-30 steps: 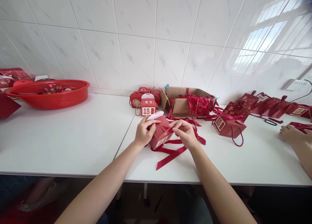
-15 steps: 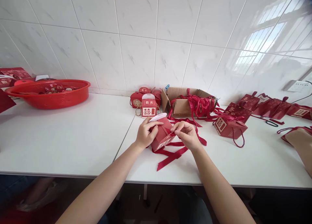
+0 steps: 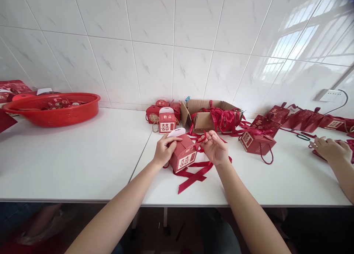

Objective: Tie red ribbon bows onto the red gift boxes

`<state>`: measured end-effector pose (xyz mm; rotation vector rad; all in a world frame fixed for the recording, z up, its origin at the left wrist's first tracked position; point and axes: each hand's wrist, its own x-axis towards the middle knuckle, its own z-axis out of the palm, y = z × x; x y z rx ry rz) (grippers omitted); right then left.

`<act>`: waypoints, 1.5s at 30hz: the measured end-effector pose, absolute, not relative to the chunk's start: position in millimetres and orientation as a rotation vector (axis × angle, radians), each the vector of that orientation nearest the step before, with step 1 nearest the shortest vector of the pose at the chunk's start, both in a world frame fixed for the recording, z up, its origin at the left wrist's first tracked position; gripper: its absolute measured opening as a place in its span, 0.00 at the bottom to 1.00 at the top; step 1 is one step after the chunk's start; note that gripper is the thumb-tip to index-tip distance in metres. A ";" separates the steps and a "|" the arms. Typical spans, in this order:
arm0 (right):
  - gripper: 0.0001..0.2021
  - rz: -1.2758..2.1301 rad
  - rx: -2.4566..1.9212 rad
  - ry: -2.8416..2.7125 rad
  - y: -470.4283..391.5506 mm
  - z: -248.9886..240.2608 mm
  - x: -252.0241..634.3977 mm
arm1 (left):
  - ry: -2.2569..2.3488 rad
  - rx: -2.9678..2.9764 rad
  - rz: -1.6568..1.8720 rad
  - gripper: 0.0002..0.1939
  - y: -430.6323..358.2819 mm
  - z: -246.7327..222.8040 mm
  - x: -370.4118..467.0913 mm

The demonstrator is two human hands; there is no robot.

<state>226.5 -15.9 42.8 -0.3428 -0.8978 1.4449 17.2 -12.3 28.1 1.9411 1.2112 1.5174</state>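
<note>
In the middle of the table stands a red gift box (image 3: 186, 156) with a white label and a pale raised flap. My left hand (image 3: 165, 149) grips it from the left, thumb and fingers on its top. At its right end, my right hand (image 3: 214, 148) is turned partly palm-up, fingers curled around a thin red cord (image 3: 204, 137) that runs to the box side. Whether it is a cord handle or a narrow ribbon, I cannot tell. Flat red ribbon (image 3: 195, 178) lies on the table beneath and in front of the box.
Behind stand finished-looking red boxes (image 3: 167, 120) and a cardboard carton (image 3: 199, 122) spilling red ribbon. A ribbon-tied box (image 3: 256, 141) sits to the right, near another person's hand (image 3: 330, 149). At left is a red plastic basin (image 3: 66, 114) holding small packets.
My right hand has drawn back and up slightly from the box, turning its palm upward with the cord. The box has turned so its labelled front shows more. The other person's hand has moved left.
</note>
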 end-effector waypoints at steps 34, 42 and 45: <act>0.03 1.390 -0.440 -1.073 -15.4 43.5 224.9 | 0.931 2.024 1.249 0.14 -21.9 33.5 21.8; 0.08 1.204 -0.512 -1.372 -24.2 47.1 222.5 | 0.911 2.026 1.258 0.14 -21.5 30.8 25.5; 0.10 1.160 -0.501 -1.396 -25.6 47.2 220.7 | 0.889 2.013 1.274 0.14 -24.4 32.8 28.5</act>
